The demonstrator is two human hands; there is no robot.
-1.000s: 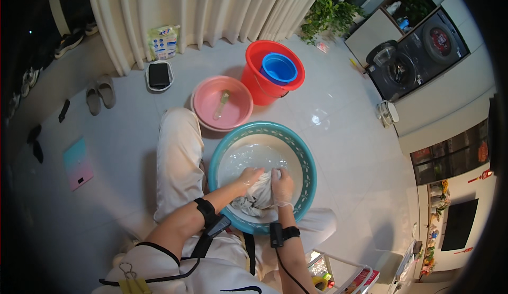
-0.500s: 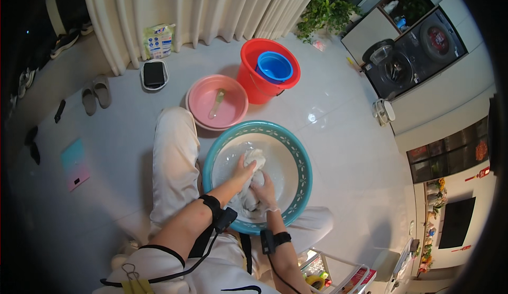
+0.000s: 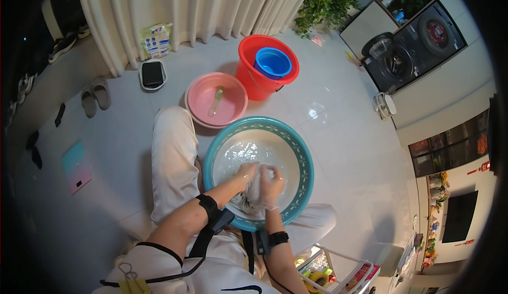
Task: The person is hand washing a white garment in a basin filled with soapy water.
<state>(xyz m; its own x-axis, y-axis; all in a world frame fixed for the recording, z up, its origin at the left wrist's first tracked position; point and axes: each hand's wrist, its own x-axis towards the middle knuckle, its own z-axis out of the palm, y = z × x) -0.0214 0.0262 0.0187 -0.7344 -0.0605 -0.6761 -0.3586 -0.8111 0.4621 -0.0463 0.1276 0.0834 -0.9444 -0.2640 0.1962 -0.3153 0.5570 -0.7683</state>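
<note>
A wet white-and-grey cloth [image 3: 252,194] lies bunched in the water of a large basin [image 3: 304,188] with a teal patterned rim and a white inside. My right hand [image 3: 272,184] curls its fingers around the upper part of the cloth. Beside it, my left hand [image 3: 246,173] is closed against the cloth's left side, its fingertips partly hidden. Both hands are close together near the basin's middle. The cloth's lower folds spread toward the near side of the basin.
Beyond the basin stand stacked pink basins [image 3: 203,101] with a brush [image 3: 216,101] inside, and a red bucket [image 3: 248,77] holding a blue basin [image 3: 273,63]. A white rack [image 3: 338,273] is at the near right. Slippers [image 3: 95,98] and a scale [image 3: 76,167] lie left.
My right hand has moved up and now wraps the cloth's upper part. My left hand has shifted slightly lower, and the raised white end of the cloth has dropped between the hands.
</note>
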